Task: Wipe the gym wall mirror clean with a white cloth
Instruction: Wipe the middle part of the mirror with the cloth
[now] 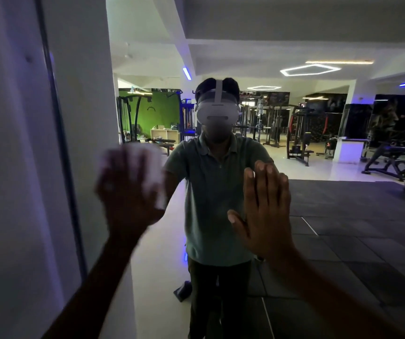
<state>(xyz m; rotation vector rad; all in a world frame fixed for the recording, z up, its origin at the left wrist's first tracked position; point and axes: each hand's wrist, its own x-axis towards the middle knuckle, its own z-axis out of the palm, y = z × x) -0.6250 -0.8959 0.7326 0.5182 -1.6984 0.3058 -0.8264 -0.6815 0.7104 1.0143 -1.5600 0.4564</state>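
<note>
Left hand [129, 192]: my fingers press the blurred white cloth [153, 165] against the mirror [318, 143], wiping.
Right hand [265, 211]: fingers straight, flat on glass for bracing.

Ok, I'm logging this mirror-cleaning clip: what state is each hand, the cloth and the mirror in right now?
left hand: motion-blurred, on the white cloth against the glass; grip unclear.
white cloth: bunched under the left hand, near the mirror's left edge.
right hand: fingers straight and together, palm toward the glass, holding nothing.
mirror: upright on the wall, reflecting the person and the gym.
</note>
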